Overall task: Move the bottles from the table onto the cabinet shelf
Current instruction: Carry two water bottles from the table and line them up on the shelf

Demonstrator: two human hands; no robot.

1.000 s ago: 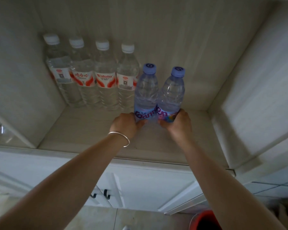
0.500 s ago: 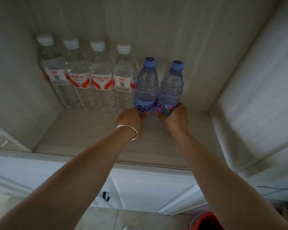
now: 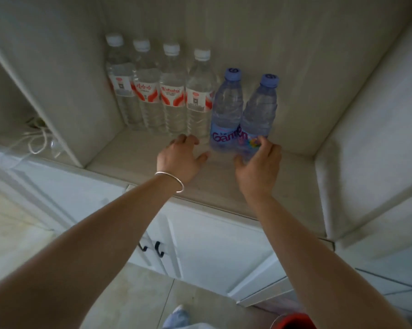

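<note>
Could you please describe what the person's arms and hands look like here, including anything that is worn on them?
Both forearms are bare, with no sleeves in view and no gloves on either hand. The left hand has a thin, plain silver bangle sitting loosely around its wrist. The right hand and its wrist carry nothing: no watch, band or visible ring. No markings show on either arm.

White cupboard doors with black handles above pale floor tiles.

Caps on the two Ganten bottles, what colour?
Periwinkle blue caps, clearest in the head view; the other four are white.
</note>
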